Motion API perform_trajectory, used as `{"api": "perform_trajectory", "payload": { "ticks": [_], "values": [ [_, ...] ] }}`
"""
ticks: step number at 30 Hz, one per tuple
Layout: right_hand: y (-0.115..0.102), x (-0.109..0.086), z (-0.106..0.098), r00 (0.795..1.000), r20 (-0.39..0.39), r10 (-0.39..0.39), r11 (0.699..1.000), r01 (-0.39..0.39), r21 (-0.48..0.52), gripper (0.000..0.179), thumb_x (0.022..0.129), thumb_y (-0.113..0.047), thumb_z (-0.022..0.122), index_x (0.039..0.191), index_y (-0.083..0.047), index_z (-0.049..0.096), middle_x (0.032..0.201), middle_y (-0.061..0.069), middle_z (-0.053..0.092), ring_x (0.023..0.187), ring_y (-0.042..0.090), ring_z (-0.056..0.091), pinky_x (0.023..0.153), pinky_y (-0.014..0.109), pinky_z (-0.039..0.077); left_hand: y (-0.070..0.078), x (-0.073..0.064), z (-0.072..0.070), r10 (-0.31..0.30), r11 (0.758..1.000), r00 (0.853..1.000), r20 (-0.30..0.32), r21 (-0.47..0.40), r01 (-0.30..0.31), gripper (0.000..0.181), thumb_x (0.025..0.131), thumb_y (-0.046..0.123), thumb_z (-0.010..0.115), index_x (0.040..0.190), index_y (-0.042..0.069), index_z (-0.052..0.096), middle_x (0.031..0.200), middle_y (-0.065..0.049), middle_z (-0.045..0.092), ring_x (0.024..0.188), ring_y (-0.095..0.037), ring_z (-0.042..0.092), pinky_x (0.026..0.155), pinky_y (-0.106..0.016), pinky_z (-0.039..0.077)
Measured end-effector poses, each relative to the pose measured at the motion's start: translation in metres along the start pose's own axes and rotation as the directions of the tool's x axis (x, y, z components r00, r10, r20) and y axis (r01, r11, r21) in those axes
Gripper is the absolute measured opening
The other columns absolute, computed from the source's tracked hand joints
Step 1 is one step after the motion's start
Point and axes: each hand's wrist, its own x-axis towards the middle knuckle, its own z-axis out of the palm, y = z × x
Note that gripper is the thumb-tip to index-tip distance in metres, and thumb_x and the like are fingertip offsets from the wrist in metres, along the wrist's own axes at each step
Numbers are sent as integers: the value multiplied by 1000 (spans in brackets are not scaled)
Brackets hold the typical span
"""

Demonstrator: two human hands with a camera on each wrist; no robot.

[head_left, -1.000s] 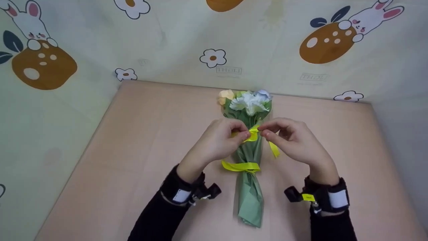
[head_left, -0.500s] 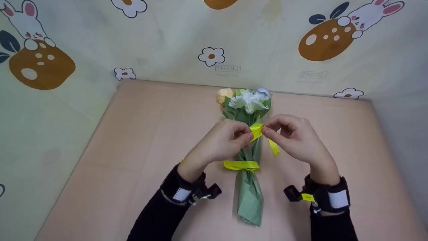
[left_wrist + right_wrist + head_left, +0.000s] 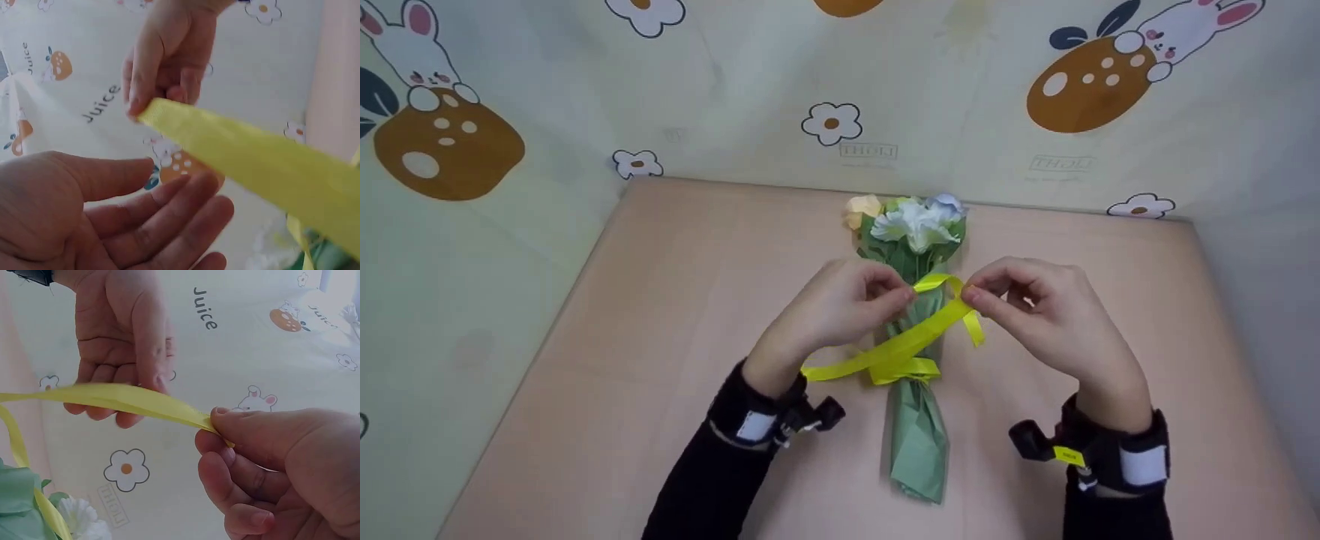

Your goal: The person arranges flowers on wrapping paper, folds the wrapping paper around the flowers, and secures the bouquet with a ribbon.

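A bouquet of artificial-looking flowers (image 3: 916, 225) lies upright in the head view, wrapped in green paper (image 3: 919, 450). Around its wrap runs a yellow ribbon (image 3: 911, 341). Between thumb and index finger, my right hand (image 3: 1050, 322) pinches the ribbon's end, also clear in the right wrist view, where the ribbon (image 3: 118, 396) stretches off leftward. Over the left side of the bouquet is my left hand (image 3: 836, 307). In the left wrist view its thumb and fingers (image 3: 169, 230) are apart, with nothing between them, just beside the ribbon (image 3: 253, 154).
The bouquet rests on a pinkish-beige tabletop (image 3: 675, 300). Behind and left of it hangs a pale cloth (image 3: 735, 90) printed with rabbits, oranges and flowers. Each wrist carries a black strap with a small camera (image 3: 1031, 440).
My right hand has moved right, drawing a long length of ribbon diagonally across the bouquet. My left hand has shifted slightly left and its fingers have come off the ribbon.
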Motion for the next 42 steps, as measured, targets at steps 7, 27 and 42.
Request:
{"api": "perform_trajectory", "payload": {
  "ticks": [7,27,42],
  "values": [
    [4,3,2,994,-63,91,991,-96,-90,4,101,-14,81,104,-12,84,87,-5,78,69,15,64,59,18,48,-47,23,-12,-284,923,956,-69,250,292,49,108,36,68,69,13,51,62,4,34,54,-13,32,54,-28,29],
    [33,1,-23,922,-271,277,942,-317,-114,21,100,-19,83,110,0,83,95,14,79,68,3,66,64,11,53,-26,-2,-45,121,731,992,44,-680,-59,37,105,1,63,141,-7,62,99,-3,69,78,-14,60,68,-21,46],
    [33,1,-23,920,-262,292,936,-331,-117,23,100,-21,83,112,-2,83,96,12,78,71,8,67,66,11,53,-47,-4,-75,-261,404,875,-407,-870,-284,32,107,14,74,130,-7,69,131,-12,75,66,-13,56,67,-22,45]
  ]
}}
